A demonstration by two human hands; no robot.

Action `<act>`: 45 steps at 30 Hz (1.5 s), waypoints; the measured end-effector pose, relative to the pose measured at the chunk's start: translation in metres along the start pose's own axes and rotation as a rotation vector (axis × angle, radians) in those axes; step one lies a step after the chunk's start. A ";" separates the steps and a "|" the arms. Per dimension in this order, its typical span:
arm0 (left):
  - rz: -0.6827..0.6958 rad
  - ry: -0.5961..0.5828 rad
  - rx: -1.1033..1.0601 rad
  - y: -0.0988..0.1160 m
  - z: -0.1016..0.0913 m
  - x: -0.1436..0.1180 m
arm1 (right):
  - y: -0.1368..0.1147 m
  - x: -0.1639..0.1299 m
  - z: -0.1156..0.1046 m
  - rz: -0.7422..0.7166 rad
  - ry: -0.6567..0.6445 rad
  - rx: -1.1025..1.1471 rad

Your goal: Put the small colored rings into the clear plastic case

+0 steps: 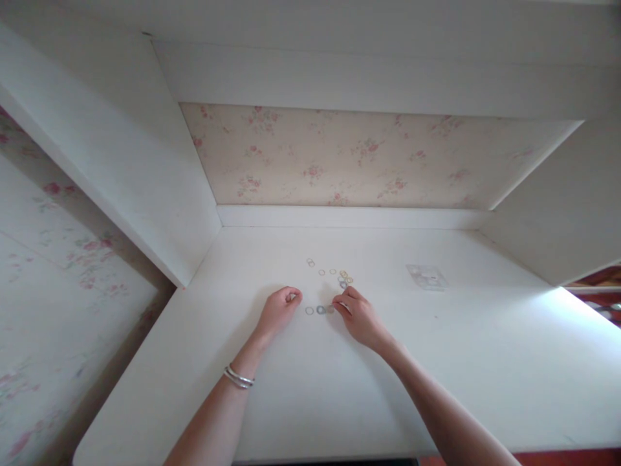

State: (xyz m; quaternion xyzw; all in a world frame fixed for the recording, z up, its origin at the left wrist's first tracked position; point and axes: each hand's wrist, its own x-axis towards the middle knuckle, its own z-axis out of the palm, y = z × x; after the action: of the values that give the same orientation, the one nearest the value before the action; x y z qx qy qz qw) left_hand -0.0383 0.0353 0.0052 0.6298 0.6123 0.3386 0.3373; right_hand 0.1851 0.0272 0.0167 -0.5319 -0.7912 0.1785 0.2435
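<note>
Several small thin rings lie on the white tabletop between and beyond my hands. In the near row are a single ring [309,311], a grey overlapping pair [321,310] and a ring [330,309] beside my right fingertips. Farther back sit yellowish rings [343,274], a dark grey ring [343,285] and pale rings [310,262]. My left hand [278,312], left of the near row, is closed with thumb and index finger pinched. My right hand [359,316] is pinched too, at the row's right end. What either pinch holds, if anything, is too small to tell.
A clear flat plastic packet [427,277] lies on the white tabletop [466,362] to the right. White panels [121,149] rise at left and right, with a white board overhead. Floral wallpaper [334,162] covers the back. A silver bracelet [239,378] circles my left wrist.
</note>
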 end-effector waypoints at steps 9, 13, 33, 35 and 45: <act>0.004 0.021 0.016 -0.001 0.001 -0.001 | -0.001 -0.012 0.006 -0.006 -0.027 0.038; 0.000 0.012 0.023 -0.001 0.001 -0.001 | 0.008 -0.013 0.007 0.033 0.106 0.112; -0.026 -0.006 -0.030 0.003 0.002 -0.001 | 0.039 0.003 0.008 0.276 0.201 -0.060; -0.029 -0.005 -0.027 0.003 0.002 -0.001 | 0.041 0.009 0.008 0.293 0.198 -0.088; -0.062 0.004 -0.038 0.006 0.002 -0.001 | 0.063 0.018 0.006 0.273 0.305 -0.118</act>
State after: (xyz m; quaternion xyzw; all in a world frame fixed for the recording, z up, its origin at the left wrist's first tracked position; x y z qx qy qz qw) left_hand -0.0332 0.0339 0.0092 0.6031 0.6258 0.3410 0.3583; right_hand 0.2233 0.0676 -0.0192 -0.6682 -0.6748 0.0807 0.3027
